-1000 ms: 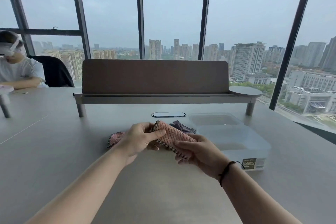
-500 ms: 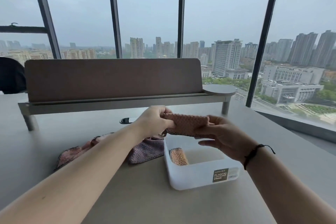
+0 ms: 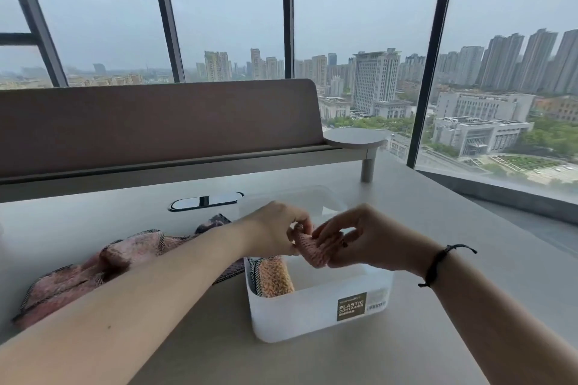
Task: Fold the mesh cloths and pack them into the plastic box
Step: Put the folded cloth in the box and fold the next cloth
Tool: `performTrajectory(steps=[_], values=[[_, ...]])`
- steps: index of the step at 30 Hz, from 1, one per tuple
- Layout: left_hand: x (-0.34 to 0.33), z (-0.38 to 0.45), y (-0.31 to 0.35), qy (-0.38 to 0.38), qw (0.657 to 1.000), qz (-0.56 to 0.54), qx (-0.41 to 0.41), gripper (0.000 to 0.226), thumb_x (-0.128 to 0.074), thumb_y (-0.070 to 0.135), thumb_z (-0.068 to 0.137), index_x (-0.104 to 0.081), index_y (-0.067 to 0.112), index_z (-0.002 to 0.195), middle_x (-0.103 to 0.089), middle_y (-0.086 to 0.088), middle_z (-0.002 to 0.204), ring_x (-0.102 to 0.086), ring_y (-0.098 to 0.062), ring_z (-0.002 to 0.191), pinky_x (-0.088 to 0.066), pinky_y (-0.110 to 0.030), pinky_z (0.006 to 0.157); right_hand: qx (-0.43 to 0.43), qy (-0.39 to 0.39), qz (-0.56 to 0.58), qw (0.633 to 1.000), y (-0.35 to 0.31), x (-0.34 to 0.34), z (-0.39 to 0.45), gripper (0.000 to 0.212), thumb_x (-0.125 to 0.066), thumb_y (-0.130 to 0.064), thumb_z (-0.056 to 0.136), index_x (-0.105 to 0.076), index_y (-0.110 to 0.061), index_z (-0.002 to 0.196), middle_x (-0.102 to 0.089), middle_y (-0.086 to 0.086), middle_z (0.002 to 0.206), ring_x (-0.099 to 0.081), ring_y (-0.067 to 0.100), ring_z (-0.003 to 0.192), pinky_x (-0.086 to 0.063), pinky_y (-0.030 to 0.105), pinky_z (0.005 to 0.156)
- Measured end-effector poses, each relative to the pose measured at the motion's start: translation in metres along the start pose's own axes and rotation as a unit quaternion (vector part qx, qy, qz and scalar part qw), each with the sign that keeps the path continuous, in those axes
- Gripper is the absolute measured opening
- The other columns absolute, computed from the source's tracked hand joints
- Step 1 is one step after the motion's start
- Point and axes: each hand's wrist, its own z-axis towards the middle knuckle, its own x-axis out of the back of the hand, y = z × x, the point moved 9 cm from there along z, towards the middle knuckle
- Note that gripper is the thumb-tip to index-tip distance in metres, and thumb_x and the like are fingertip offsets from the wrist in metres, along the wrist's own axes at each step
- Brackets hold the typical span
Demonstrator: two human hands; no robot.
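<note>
- The folded pink mesh cloth [image 3: 311,248] is held in the air between both hands, just above the open top of the box, its lower end dipping toward the inside.
- The left hand [image 3: 275,228] pinches the cloth's upper left end, fingers curled around it, so this grip is grasping the cloth.
- The right hand [image 3: 359,239] clasps the cloth from the right, fingers wrapped over its length; this grip too is grasping the cloth. A black cord bracelet [image 3: 438,264] sits on that wrist.
- The translucent white plastic box [image 3: 312,309], with a dark label on its near wall, stands on the table toward the right edge.
- Inside the box, against its left wall, an orange folded mesh cloth [image 3: 275,278] stands on end, with a dark-edged piece beside it.
- A heap of unfolded pink and purple mesh cloths with dark borders [image 3: 93,272] lies on the grey table [image 3: 312,359], left of the box, partly hidden by the left forearm.
- Beyond the box lies a clear lid [image 3: 306,197], and left of it a dark oval cable slot [image 3: 205,201] set in the table.
- A brown divider panel [image 3: 156,122] runs along the far edge.
</note>
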Motion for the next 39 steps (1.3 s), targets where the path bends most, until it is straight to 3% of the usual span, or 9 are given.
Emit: performTrajectory(steps=[6,12,15,17,21,25,30,35,39], values=[[-0.019,-0.003,-0.01,-0.102,0.993,0.054,0.035,0.043,-0.058,0.001,0.086,-0.069,0.028,0.117,-0.065,0.009,0.129,-0.063,-0.007,0.108,-0.049,-0.023,0.089,-0.044,-0.113,-0.134,0.984,0.013,-0.025,0.006,0.028,-0.082,-0.023,0.075,-0.077,-0.045,0.091,-0.072,-0.019,0.113,-0.068,0.008,0.103,-0.052,0.034,0.099],[-0.03,-0.006,-0.012,-0.131,0.987,0.087,0.028,0.028,-0.057,0.02,0.091,-0.073,0.027,0.112,-0.058,0.011,0.14,-0.057,-0.007,0.12,-0.044,-0.029,0.106,-0.09,-0.202,-0.249,0.943,0.014,-0.046,0.009,0.032,-0.061,-0.032,0.095,-0.069,-0.018,0.122,-0.071,0.006,0.12,-0.066,0.025,0.109,-0.05,0.032,0.092],[-0.035,-0.003,-0.014,-0.134,0.984,0.113,0.029,0.022,-0.062,0.037,0.092,-0.074,0.029,0.108,-0.059,0.012,0.139,-0.059,-0.009,0.116,-0.046,-0.03,0.102,-0.083,-0.244,-0.313,0.914,0.022,-0.053,0.011,0.041,-0.056,-0.013,0.092,-0.068,-0.041,0.121,-0.07,-0.007,0.123,-0.065,0.023,0.104,-0.05,0.03,0.087],[-0.037,-0.002,-0.016,-0.126,0.984,0.121,0.042,0.022,-0.065,0.042,0.089,-0.075,0.03,0.105,-0.064,0.012,0.129,-0.061,-0.01,0.104,-0.051,-0.032,0.094,-0.091,-0.229,-0.302,0.921,0.024,-0.049,0.013,0.051,-0.058,-0.006,0.086,-0.07,-0.048,0.11,-0.072,-0.014,0.116,-0.067,0.016,0.099,-0.054,0.028,0.087],[-0.035,-0.003,-0.015,-0.095,0.98,0.161,0.064,0.021,-0.066,0.045,0.087,-0.072,0.029,0.1,-0.066,0.009,0.108,-0.061,-0.015,0.092,-0.052,-0.03,0.077,-0.114,-0.165,-0.236,0.951,0.027,-0.042,0.02,0.03,-0.065,-0.007,0.078,-0.079,-0.028,0.094,-0.076,0.0,0.096,-0.06,0.004,0.065,-0.048,0.012,0.059],[-0.034,-0.003,-0.008,-0.077,0.972,0.216,0.051,0.02,-0.063,0.043,0.087,-0.069,0.024,0.092,-0.062,0.003,0.103,-0.062,-0.023,0.089,-0.053,-0.032,0.072,-0.134,-0.165,-0.255,0.943,0.038,-0.051,0.026,0.023,-0.065,-0.012,0.079,-0.079,-0.027,0.09,-0.066,-0.021,0.066,-0.055,-0.005,0.061,-0.039,0.003,0.056],[-0.03,-0.004,-0.002,-0.057,0.97,0.232,0.042,0.022,-0.057,0.038,0.087,-0.068,0.021,0.097,-0.059,-0.002,0.106,-0.061,-0.027,0.09,-0.054,-0.037,0.077,-0.158,-0.183,-0.314,0.918,0.041,-0.054,0.033,0.019,-0.066,-0.028,0.07,-0.074,-0.042,0.079,-0.072,-0.002,0.078,-0.061,0.02,0.063,-0.053,0.027,0.064],[-0.001,-0.012,-0.006,0.029,0.992,0.121,0.027,0.02,-0.052,0.033,0.089,-0.069,0.024,0.095,-0.064,-0.001,0.103,-0.061,-0.024,0.093,-0.054,-0.038,0.081,-0.122,-0.108,-0.347,0.923,0.0,-0.04,0.048,0.027,-0.081,-0.042,0.067,-0.077,-0.023,0.086,-0.075,0.009,0.086,-0.059,0.008,0.052,-0.05,0.023,0.062],[0.052,-0.045,-0.04,0.212,0.974,-0.071,0.043,0.015,-0.058,0.018,0.089,-0.073,0.017,0.089,-0.07,0.003,0.082,-0.061,-0.008,0.072,-0.044,-0.013,0.061,-0.022,0.045,-0.338,0.94,-0.067,-0.044,0.066,0.026,-0.069,-0.041,0.083,-0.076,-0.016,0.084,-0.073,0.005,0.083,-0.065,0.021,0.074,-0.054,0.03,0.064]])
